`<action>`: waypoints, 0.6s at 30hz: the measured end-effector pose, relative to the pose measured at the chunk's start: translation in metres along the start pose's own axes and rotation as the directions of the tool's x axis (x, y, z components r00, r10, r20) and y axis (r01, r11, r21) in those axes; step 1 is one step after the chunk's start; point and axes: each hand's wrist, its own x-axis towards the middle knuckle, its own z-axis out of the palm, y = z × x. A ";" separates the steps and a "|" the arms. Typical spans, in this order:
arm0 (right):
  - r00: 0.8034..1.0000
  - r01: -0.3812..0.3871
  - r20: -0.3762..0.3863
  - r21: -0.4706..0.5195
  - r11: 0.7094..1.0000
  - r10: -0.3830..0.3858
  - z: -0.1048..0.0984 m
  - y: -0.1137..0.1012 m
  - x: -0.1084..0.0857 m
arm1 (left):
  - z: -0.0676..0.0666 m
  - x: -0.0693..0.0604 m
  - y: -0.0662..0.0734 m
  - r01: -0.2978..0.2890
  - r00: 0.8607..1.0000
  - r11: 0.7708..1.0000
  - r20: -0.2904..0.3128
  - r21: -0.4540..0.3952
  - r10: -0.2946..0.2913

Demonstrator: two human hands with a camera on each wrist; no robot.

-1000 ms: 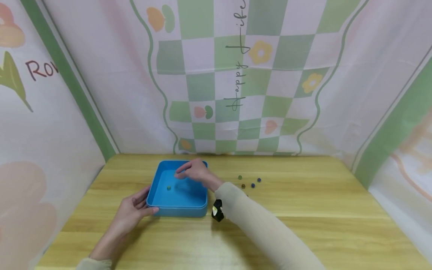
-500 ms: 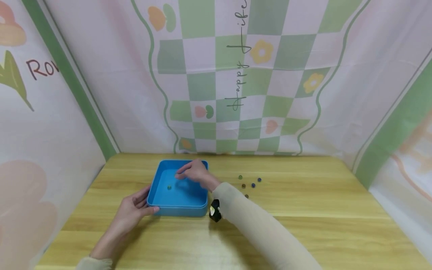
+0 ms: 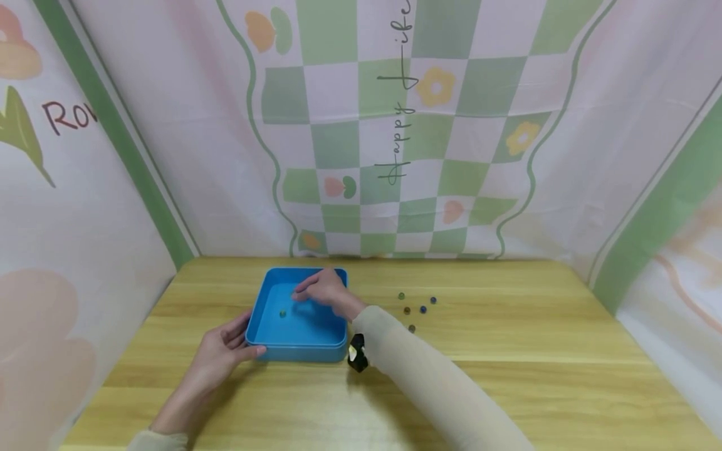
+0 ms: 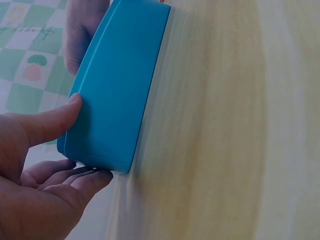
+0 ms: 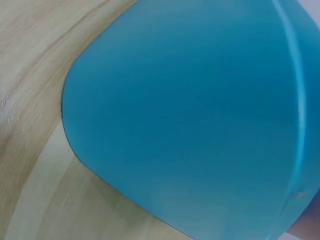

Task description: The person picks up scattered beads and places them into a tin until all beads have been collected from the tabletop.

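Note:
At the near left corner of a blue square box (image 3: pixel 299 354), my left hand (image 3: pixel 217 354) grips the wall. In the left wrist view its thumb (image 4: pixel 55 120) presses the long outer side of the box (image 4: pixel 120 85), while the fingers touch the short side. My right hand (image 3: pixel 324 291) reaches over the right wall into the box, thumb and fingertips close together above its floor. Whether something small sits between those fingertips cannot be seen. A greenish marble (image 3: pixel 282 313) lies on the box floor, left of the right hand. The box wall (image 5: pixel 190 120) fills most of the right wrist view.
To the right of the box, several marbles lie loose on the wooden table (image 3: pixel 507 351): a green one (image 3: pixel 402 296), a brown one (image 3: pixel 407 311), a dark blue one (image 3: pixel 423 309) and others. A patterned curtain (image 3: pixel 372 144) hangs behind the table's back edge.
My right forearm has shifted slightly left, uncovering a dark marble beside the sleeve. The right fingertips stay over the box. My left hand and the box have not moved.

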 end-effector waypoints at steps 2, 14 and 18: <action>1.000 0.006 0.002 0.002 1.000 -0.006 -0.001 0.000 -0.002 | 0.000 0.000 0.000 -0.001 1.000 1.000 0.000 0.000 0.001; 1.000 0.027 -0.012 0.000 1.000 -0.027 0.000 0.001 -0.002 | 0.000 0.000 0.001 0.002 1.000 1.000 -0.002 0.003 -0.002; 0.999 0.034 -0.018 0.006 0.999 -0.034 -0.001 0.000 -0.003 | 0.000 -0.001 0.002 0.007 1.000 1.000 -0.005 0.010 -0.007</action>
